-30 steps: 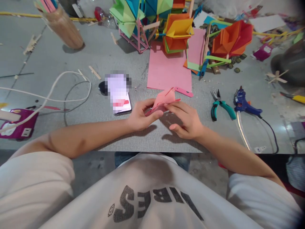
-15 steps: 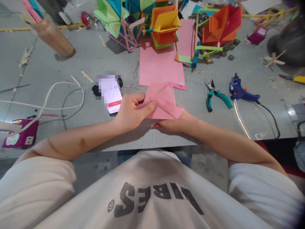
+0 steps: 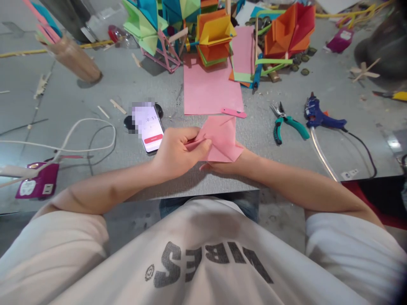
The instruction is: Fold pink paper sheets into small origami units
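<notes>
Left hand (image 3: pixel 178 151) pinches the folded paper (image 3: pixel 224 137), now spread wider; right hand (image 3: pixel 230 167) beneath, grip hidden

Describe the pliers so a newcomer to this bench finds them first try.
On the grey table, start at the right hand under the folded pink paper. Look right and slightly farther out, before the blue glue gun. The pliers have splayed teal handles, bare metal jaws and, unlike the gun, no cord.
</notes>
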Tool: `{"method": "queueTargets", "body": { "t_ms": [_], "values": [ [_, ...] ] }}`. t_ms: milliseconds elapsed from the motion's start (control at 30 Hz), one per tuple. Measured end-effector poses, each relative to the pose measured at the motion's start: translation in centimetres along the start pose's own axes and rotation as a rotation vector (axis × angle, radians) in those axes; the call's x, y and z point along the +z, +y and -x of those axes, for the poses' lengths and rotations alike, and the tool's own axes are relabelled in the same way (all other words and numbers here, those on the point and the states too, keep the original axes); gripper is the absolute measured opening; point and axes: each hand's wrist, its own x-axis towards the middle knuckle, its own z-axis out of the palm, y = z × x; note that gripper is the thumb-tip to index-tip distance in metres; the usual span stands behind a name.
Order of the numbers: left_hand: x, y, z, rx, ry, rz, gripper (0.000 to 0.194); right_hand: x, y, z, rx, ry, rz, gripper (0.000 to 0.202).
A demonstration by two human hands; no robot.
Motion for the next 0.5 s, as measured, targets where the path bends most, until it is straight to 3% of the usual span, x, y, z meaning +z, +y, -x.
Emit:
{"method": "queueTargets", "body": {
  "t_ms": [200, 400, 500],
  "values": [
    [-0.6, -0.8, -0.6, 0.028, 0.12, -0.024, 0.051, -1.4, -1.7, -0.2, -0.091, -0.19, 0.407, 0.035],
    [0.0, -0.6, -0.2, 0.004, 0.045, -0.029, 0.053, -1.1, -1.8, -1.1, -0.101, -0.266, 0.457, 0.041],
    [0.0, -0.9, -0.4, 0.014, 0.077, -0.04, 0.052, -1.3, -2.0, -1.0, -0.118, -0.297, 0.562, 0.047]
  ]
}}
